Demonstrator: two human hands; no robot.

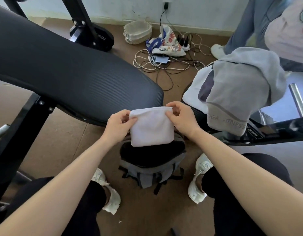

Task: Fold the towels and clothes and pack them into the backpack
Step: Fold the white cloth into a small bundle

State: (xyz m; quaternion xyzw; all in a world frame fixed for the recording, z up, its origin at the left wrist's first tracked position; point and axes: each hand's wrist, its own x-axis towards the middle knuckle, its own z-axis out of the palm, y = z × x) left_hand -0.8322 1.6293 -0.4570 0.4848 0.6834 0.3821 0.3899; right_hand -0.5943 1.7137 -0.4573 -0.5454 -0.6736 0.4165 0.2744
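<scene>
Fingers (124, 114) of left hand (119, 124) and right hand (182, 120) pinch the white towel (151, 128), covering part of the backpack (152, 160).

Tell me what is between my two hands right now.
A folded white towel. The left hand and right hand each pinch a top corner, and it hangs above the open backpack on the floor. The head view shows this.
</scene>
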